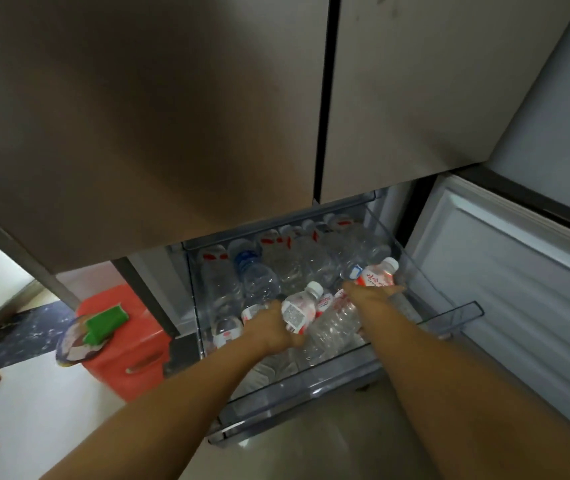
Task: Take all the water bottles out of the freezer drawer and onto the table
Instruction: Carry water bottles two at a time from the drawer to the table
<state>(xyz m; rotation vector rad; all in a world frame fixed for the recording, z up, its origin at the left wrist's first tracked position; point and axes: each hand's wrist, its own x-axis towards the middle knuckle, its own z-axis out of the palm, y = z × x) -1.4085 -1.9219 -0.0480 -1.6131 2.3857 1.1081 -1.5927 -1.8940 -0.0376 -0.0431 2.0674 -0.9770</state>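
Observation:
The clear freezer drawer [456, 318] stands pulled out below the fridge doors and is full of several plastic water bottles [287, 265]. My left hand [271, 329] is shut on a bottle with a white cap and a red-and-white label [299, 310], lifted a little above the pile. My right hand [370, 292] is shut on another white-capped bottle with a red label [379, 275] near the drawer's right wall. A blue-capped bottle [256, 275] lies further back.
The open freezer door [519, 278] hangs to the right of the drawer. A red stool [131, 344] with a plate and a green sponge [103, 323] stands to the left on the floor. The closed upper fridge doors [172, 116] loom overhead.

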